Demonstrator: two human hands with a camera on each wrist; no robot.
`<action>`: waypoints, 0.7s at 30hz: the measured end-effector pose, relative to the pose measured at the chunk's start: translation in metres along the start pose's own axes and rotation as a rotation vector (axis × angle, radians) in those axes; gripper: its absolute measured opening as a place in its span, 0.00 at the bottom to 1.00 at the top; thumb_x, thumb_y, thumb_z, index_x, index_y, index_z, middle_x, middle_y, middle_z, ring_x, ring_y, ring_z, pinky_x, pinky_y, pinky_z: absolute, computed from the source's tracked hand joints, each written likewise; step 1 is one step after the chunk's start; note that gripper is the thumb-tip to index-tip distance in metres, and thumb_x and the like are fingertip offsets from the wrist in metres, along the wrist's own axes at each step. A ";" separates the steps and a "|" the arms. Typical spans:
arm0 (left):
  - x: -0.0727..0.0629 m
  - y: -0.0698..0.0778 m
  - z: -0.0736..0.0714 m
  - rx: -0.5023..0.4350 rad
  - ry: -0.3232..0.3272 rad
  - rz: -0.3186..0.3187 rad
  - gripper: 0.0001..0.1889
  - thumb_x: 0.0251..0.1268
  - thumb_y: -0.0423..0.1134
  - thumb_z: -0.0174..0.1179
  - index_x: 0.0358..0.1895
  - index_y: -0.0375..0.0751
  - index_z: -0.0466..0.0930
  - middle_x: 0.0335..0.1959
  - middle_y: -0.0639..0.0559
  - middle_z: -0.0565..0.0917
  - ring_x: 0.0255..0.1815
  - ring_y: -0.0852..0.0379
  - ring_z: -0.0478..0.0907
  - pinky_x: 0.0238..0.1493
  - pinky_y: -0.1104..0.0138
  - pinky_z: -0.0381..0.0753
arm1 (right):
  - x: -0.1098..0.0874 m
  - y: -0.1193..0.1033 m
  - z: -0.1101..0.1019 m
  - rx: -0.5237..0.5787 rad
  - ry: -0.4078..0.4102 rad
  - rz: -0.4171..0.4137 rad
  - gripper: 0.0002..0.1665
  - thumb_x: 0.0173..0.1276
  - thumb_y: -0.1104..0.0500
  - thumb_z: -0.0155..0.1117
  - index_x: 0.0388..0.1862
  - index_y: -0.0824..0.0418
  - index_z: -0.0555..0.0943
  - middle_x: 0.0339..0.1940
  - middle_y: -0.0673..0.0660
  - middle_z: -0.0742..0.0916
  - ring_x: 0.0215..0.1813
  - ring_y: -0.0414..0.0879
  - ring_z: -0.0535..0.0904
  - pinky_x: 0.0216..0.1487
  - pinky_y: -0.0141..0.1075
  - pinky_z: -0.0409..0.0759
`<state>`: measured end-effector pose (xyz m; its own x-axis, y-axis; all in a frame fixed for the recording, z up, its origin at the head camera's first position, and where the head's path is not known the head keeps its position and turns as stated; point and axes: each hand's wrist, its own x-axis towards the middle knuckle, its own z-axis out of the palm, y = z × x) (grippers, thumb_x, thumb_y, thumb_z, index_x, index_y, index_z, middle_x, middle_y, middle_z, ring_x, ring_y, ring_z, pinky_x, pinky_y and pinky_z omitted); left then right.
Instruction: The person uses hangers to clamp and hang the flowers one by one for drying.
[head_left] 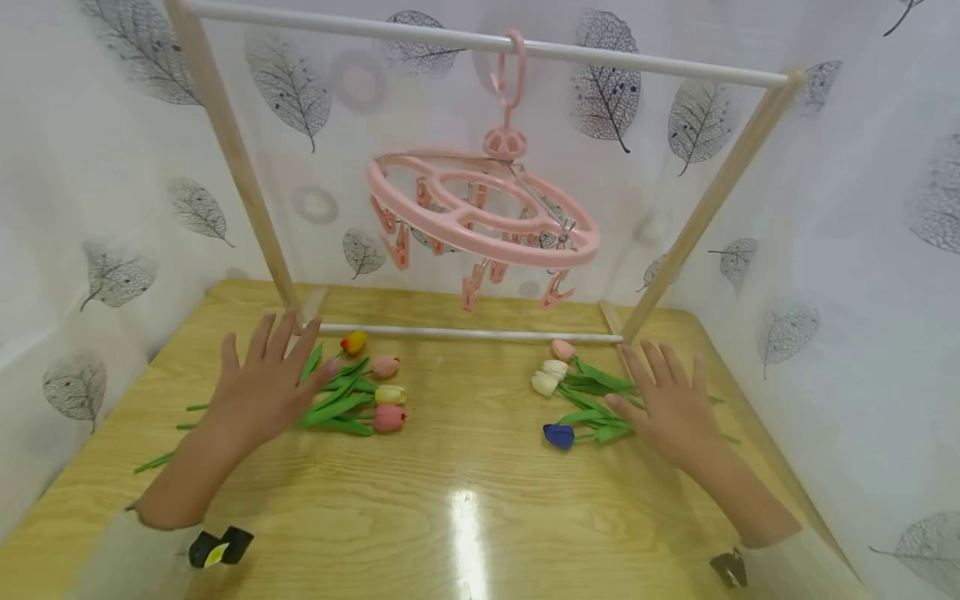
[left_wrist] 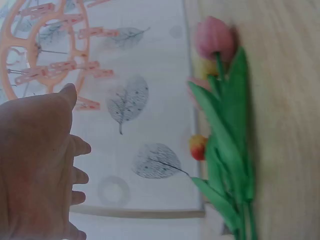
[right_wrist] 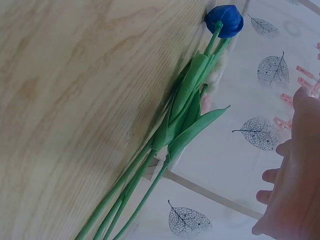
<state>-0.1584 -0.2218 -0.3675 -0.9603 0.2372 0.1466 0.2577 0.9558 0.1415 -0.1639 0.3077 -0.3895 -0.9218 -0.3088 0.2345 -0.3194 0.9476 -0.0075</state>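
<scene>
The left hand (head_left: 262, 390) is spread and free of any hold, raised over the stems of the left flowers (head_left: 341, 408). Their heads reach past its thumb: a red-and-yellow tulip (head_left: 354, 342), a pink one (head_left: 386, 367), a yellow one (head_left: 390, 395) and a deeper pink one (head_left: 390, 417). A pink hanger (head_left: 480, 237) with clips hangs midway between the hands, beyond and above them. The right flowers (head_left: 596, 379), with pink, white and blue heads pointing left, lie below and beside the right hand (head_left: 670, 417), which is likewise spread and grips nothing. Both wrist views show a gap between hand and flowers.

The table's left edge runs alongside the left stems, near the wall cloth (head_left: 277, 192). Wood grain and a bright reflection fill the wide stretch between the two bunches. Behind them, a white lower bar (head_left: 450, 332) crosses between the posts; the right edge of the table (head_left: 442, 492) passes close beyond the right stems.

The left hand covers part of its stems, and in its wrist view the yellow head is mostly hidden. Some clips overlap and are hard to count. The right hand covers the middle of its stems; behind the blue head, its wrist view blurs the paler ones.
</scene>
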 end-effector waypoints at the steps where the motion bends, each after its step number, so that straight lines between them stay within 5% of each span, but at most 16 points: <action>1: 0.002 0.002 -0.004 0.002 0.020 0.008 0.40 0.79 0.65 0.37 0.82 0.43 0.46 0.81 0.32 0.46 0.80 0.29 0.40 0.68 0.25 0.36 | -0.001 0.000 -0.001 -0.003 -0.002 -0.001 0.48 0.76 0.32 0.49 0.84 0.51 0.48 0.80 0.69 0.59 0.80 0.70 0.49 0.74 0.74 0.32; 7: 0.019 0.024 -0.034 0.012 0.270 0.120 0.38 0.76 0.60 0.51 0.79 0.41 0.56 0.78 0.35 0.56 0.77 0.33 0.52 0.68 0.33 0.56 | -0.013 0.001 -0.003 0.011 -0.019 0.015 0.47 0.76 0.35 0.52 0.84 0.54 0.51 0.78 0.71 0.62 0.78 0.71 0.52 0.74 0.73 0.37; 15: 0.045 0.061 -0.066 -0.176 0.718 0.447 0.32 0.80 0.59 0.43 0.68 0.34 0.73 0.67 0.35 0.74 0.64 0.34 0.70 0.63 0.43 0.70 | -0.028 0.015 -0.001 0.153 -0.026 0.057 0.40 0.78 0.42 0.55 0.77 0.67 0.63 0.74 0.72 0.68 0.74 0.71 0.60 0.72 0.68 0.58; 21: 0.062 0.086 -0.087 -0.339 0.857 0.602 0.20 0.70 0.37 0.65 0.61 0.33 0.79 0.60 0.37 0.79 0.60 0.37 0.72 0.61 0.51 0.71 | -0.035 0.024 -0.003 0.235 -0.067 0.108 0.40 0.79 0.40 0.53 0.76 0.65 0.64 0.73 0.72 0.69 0.73 0.72 0.63 0.67 0.71 0.62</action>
<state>-0.1870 -0.1397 -0.2613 -0.3091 0.3233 0.8944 0.8006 0.5960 0.0613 -0.1387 0.3414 -0.3954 -0.9633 -0.2194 0.1549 -0.2537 0.9327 -0.2565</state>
